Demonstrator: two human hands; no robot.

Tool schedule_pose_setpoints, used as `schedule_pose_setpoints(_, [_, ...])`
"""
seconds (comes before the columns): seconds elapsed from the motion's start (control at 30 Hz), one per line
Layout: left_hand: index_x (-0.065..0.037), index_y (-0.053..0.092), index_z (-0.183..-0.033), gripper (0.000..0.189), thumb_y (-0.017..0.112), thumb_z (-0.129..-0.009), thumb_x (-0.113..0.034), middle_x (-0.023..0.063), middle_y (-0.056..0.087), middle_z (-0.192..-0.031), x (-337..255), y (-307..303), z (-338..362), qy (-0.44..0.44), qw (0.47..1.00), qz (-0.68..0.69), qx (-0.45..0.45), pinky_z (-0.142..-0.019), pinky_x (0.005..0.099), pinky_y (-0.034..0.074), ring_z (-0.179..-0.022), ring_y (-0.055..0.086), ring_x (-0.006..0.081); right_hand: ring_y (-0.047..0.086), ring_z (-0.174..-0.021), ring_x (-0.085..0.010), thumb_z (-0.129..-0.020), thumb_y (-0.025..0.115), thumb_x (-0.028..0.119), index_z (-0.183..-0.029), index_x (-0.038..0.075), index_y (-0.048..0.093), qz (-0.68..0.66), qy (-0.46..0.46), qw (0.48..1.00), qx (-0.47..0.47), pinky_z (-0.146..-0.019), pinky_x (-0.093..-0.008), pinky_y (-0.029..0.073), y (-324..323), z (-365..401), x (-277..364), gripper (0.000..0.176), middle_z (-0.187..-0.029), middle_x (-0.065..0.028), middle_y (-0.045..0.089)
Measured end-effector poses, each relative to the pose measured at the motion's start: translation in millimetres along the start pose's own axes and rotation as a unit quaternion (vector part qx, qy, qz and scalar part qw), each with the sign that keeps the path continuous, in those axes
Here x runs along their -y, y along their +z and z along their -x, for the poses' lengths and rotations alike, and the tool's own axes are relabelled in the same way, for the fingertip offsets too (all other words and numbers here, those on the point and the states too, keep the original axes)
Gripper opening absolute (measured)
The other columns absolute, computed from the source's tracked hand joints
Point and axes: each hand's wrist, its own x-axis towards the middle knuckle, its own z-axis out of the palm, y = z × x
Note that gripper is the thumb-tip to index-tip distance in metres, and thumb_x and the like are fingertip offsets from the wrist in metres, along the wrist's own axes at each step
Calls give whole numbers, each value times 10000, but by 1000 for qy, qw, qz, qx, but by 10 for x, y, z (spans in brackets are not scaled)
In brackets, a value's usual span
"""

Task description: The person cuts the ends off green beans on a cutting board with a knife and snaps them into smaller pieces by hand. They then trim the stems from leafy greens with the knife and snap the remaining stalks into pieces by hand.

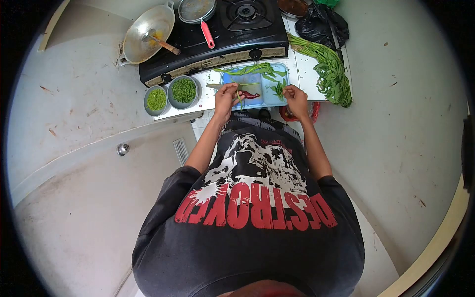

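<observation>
My left hand (226, 102) is closed over the left side of a blue tray (268, 100), its fingers pinching a thin green stem (238, 99). A pale knife blade (213, 86) sticks out to the left from behind this hand; the handle is hidden. My right hand (297, 102), at the tray's right edge, has its fingertips closed on a small bunch of green leaves (279, 89). Between my hands, dark red chillies (250, 94) lie on the tray. Long leafy green stalks (252, 71) lie across its far edge.
Two bowls of chopped greens, one light green (157, 99) and one darker (183, 91), stand left of the tray. Behind is a gas stove (217, 58) with a wok (134, 42) and a red-handled pan (208, 35). Leafy greens (330, 74) and a black bag (324, 24) lie right.
</observation>
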Motion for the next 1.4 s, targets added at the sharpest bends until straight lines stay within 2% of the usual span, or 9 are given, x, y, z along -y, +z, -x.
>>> schedule_pose_setpoints(0.17, [-6, 560, -1148, 158, 535, -1010, -79, 112, 579, -1079, 168, -63, -268, -46, 997, 61, 11, -899, 388, 617, -955, 654, 239, 714, -849, -252, -903, 666, 97, -1071, 4, 709, 84, 22, 995, 40, -793, -360, 561, 128, -82, -402, 197, -920, -136, 739])
schedule_pose_setpoints(0.27, [9, 533, -1153, 168, 528, -1012, -82, 127, 584, -1057, 195, -99, -400, -50, 995, 84, 4, -895, 403, 617, -994, 664, 266, 675, -958, -322, -894, 687, 142, -1074, 22, 713, 312, -42, 949, -33, -870, -412, 540, 84, 81, 12, 218, -1022, -170, 709])
schedule_pose_setpoints(0.4, [32, 509, -1134, 154, 506, -1010, -60, 150, 569, -1046, 194, -68, -545, -56, 991, 123, -13, -899, 421, 622, -1040, 668, 315, 652, -1008, -321, -907, 710, 229, -1167, 34, 681, 94, -160, 982, -22, -862, -441, 528, 260, -8, 147, 326, -1046, -156, 675])
schedule_pose_setpoints(0.5, [52, 487, -1115, 145, 498, -996, -30, 163, 549, -1060, 279, -75, -698, -64, 986, 157, -14, -896, 429, 625, -1043, 668, 345, 684, -945, -243, -941, 703, 220, -1184, 28, 672, -115, -35, 983, 142, -817, -379, 532, 500, -74, 286, 311, -1032, -140, 705])
schedule_pose_setpoints(0.63, [68, 464, -1097, 144, 496, -967, 16, 177, 519, -1093, 356, -99, -818, -38, 990, 135, -29, -906, 426, 624, -1051, 664, 361, 702, -863, -179, -936, 705, 180, -1197, 40, 666, -77, -33, 974, 209, -791, -337, 543, 759, -359, 185, 299, -1011, -115, 723])
schedule_pose_setpoints(0.8, [31, 570, -1023, 136, 601, -922, -54, 135, 641, -909, 376, -315, -984, 43, 990, -99, -89, -750, 353, 617, -782, 710, 278, 713, -837, -229, -899, 689, 94, -1134, 45, 703, 27, -81, 973, 213, -790, -351, 556, 907, -613, 171, 240, -1011, -148, 722])
schedule_pose_setpoints(1.03, [-46, 736, -954, 174, 664, -823, -134, 209, 669, -963, 242, -631, -1153, 256, 780, -554, -138, -839, 467, 537, -845, 671, 376, 668, -992, -366, -897, 597, 146, -1076, 59, 719, 183, -180, 943, 212, -909, -450, 534, 882, -698, 237, 234, -1071, -170, 692])
schedule_pose_setpoints(1.2, [-83, 671, -1164, 398, 625, -775, -17, 110, 610, -1202, -65, -462, -1047, 321, 691, -644, -62, -929, 469, 507, -1075, 547, 387, 676, -983, -368, -915, 575, 183, -1050, 68, 715, 197, -157, 947, 202, -887, -457, 545, 856, -689, 291, 226, -1090, -155, 691])
schedule_pose_setpoints(1.4, [-102, 640, -1185, 458, 685, -735, -27, 126, 580, -1188, -11, -370, -1175, 323, 610, -723, 27, -913, 459, 511, -1082, 546, 372, 699, -858, -338, -943, 600, 184, -1057, 27, 710, 122, -142, 964, 188, -813, -429, 549, 865, -745, 192, 223, -1014, -167, 713])
